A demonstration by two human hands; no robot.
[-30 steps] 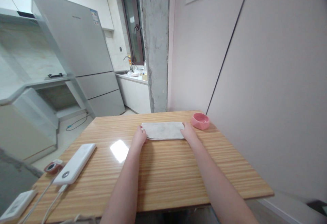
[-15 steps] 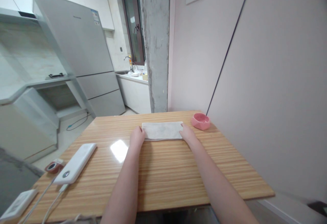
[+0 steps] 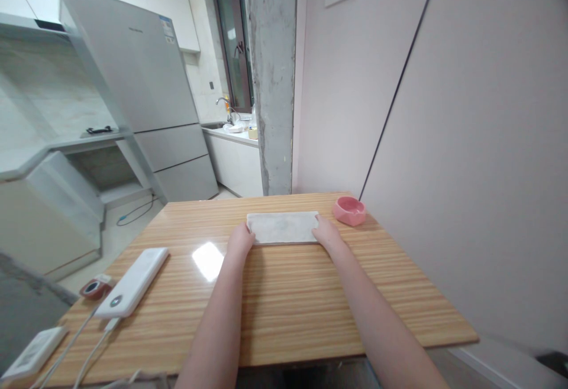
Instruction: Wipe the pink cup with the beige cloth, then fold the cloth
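Note:
A folded white cloth lies flat on the far half of the wooden table. My left hand rests on the cloth's near left corner, fingers curled over the edge. At the near right corner, my right hand presses the cloth in the same way. Both forearms stretch forward across the table.
A pink bowl sits just right of the cloth by the wall. A white power bank with cables, a small red item and a white device lie at the table's left. A fridge and a concrete pillar stand beyond.
The cloth's near edge has been drawn slightly closer and squared up. Both hands stayed at its near corners and shifted only a little.

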